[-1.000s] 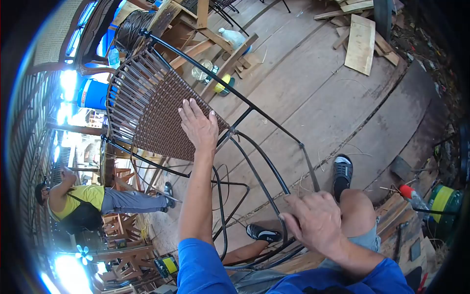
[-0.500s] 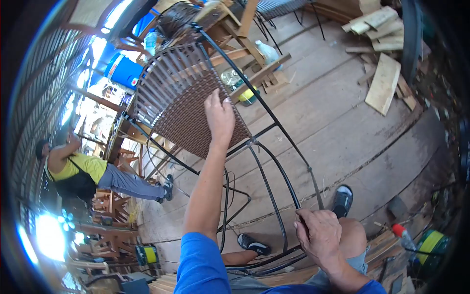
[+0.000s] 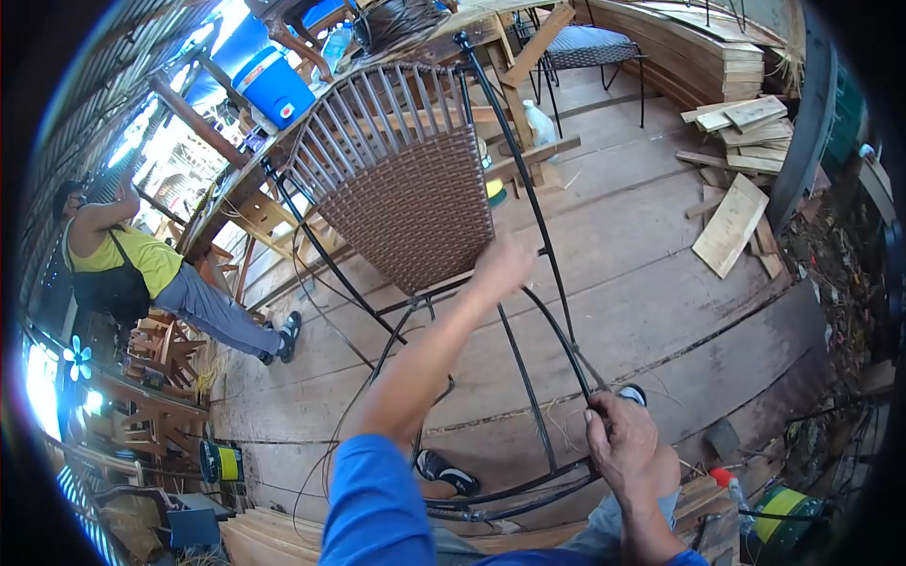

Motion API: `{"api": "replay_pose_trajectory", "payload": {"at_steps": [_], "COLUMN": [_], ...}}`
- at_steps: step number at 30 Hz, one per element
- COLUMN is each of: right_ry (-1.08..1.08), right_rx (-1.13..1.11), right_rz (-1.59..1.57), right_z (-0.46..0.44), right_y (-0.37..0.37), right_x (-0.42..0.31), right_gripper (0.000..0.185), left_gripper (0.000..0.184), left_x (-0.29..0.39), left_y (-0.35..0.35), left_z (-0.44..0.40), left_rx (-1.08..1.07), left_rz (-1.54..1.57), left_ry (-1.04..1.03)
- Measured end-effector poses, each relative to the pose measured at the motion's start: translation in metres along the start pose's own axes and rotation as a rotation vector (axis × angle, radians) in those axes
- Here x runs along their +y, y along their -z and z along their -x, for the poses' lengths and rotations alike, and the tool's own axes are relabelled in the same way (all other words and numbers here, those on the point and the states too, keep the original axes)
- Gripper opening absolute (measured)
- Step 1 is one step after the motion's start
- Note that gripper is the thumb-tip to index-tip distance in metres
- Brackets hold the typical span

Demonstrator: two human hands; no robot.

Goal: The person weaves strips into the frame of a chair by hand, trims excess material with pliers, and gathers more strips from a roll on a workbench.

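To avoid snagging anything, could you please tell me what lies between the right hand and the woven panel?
Between the right hand and woven panel, the head view shows the left hand and black frame bars over plank floor.

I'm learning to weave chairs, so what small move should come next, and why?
I'd probably raise the left hand to the upper edge of the weave: bare strips fan out above it, while that hand, blurred, is down by the weave's lower right side.
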State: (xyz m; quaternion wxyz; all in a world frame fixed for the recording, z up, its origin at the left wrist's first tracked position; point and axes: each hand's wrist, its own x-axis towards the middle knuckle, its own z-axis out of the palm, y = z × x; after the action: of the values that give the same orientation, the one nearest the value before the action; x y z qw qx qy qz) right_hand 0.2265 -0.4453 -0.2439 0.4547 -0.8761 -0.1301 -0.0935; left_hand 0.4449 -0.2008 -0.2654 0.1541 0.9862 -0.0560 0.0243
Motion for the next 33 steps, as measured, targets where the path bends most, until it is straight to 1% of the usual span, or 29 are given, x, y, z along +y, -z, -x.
{"api": "replay_pose_trajectory", "payload": {"at_steps": [2,3,4,5,6,7,8,9,10,11,12,14,16,18,21,24,27,28,30,31,33], "right_ry": [-0.033,-0.029,-0.026,-0.025,-0.090,-0.193,-0.295,-0.299,-0.302,-0.254,-0.209,-0.238,-0.156,-0.144,-0.156,-0.209,-0.212,-0.226,-0.162,-0.127,-0.133], "right_rx": [-0.020,-0.023,-0.026,-0.026,-0.096,-0.206,-0.309,-0.310,-0.313,-0.251,-0.180,-0.196,-0.294,-0.289,-0.098,0.021,0.063,0.088,0.113,0.125,0.119], "right_rz": [0.006,0.015,0.022,0.028,-0.016,-0.166,-0.327,-0.306,-0.282,-0.391,-0.499,-0.872,-0.854,-0.576,-0.882,-0.910,-0.886,-0.911,-0.844,-0.815,-0.833], "right_z": [-0.003,-0.004,-0.006,-0.007,-0.009,-0.014,-0.023,-0.038,-0.059,-0.080,-0.100,-0.135,-0.173,-0.209,-0.254,-0.265,-0.263,-0.261,-0.257,-0.257,-0.259], "right_y": [0.002,0.002,0.001,0.000,0.001,0.003,0.005,0.004,0.001,-0.011,-0.024,-0.061,-0.097,-0.121,-0.171,-0.204,-0.231,-0.231,-0.224,-0.222,-0.225], "right_x": [-0.005,-0.007,-0.006,-0.005,0.000,0.008,0.016,0.025,0.030,0.027,0.023,0.005,-0.010,-0.027,-0.017,-0.019,-0.008,-0.011,-0.013,-0.014,-0.010], "right_gripper": [0.016,0.016,0.017,0.017,0.021,0.023,0.024,0.024,0.023,0.022,0.021,0.021,0.019,0.036,0.041,0.046,0.046,0.043,0.044,0.044,0.045], "left_gripper": [0.029,0.026,0.024,0.024,0.027,0.029,0.029,0.029,0.030,0.031,0.030,0.029,0.028,0.026,0.027,0.030,0.031,0.030,0.028,0.029,0.030], "left_x": [0.012,-0.001,-0.004,0.008,0.015,0.018,0.026,0.030,0.030,0.032,0.032,0.035,0.034,0.026,0.024,0.025,0.023,0.023,0.023,0.024,0.025], "left_y": [0.015,0.013,0.024,0.054,0.073,0.090,0.107,0.119,0.116,0.109,0.101,0.075,0.063,0.053,0.055,0.060,0.054,0.053,0.052,0.051,0.052], "left_z": [0.074,0.110,0.151,0.184,0.218,0.254,0.283,0.308,0.337,0.365,0.380,0.393,0.392,0.395,0.393,0.389,0.391,0.392,0.391,0.391,0.392], "left_rx": [-0.280,-0.269,-0.184,-0.336,-0.415,-0.399,-0.444,-0.488,-0.365,-0.248,-0.150,0.058,0.158,0.236,0.221,0.193,0.222,0.227,0.247,0.238,0.222], "left_rz": [-0.144,-0.307,-0.353,-0.392,-0.356,-0.250,-0.133,-0.020,0.068,0.155,0.084,-0.037,-0.060,-0.040,-0.029,-0.010,-0.005,-0.024,-0.062,-0.046,-0.022], "left_ry": [-0.165,-0.319,-0.425,-0.382,-0.297,-0.208,-0.117,-0.033,0.028,0.096,0.096,0.086,0.043,0.025,0.037,0.064,0.072,0.070,0.066,0.076,0.092]}}
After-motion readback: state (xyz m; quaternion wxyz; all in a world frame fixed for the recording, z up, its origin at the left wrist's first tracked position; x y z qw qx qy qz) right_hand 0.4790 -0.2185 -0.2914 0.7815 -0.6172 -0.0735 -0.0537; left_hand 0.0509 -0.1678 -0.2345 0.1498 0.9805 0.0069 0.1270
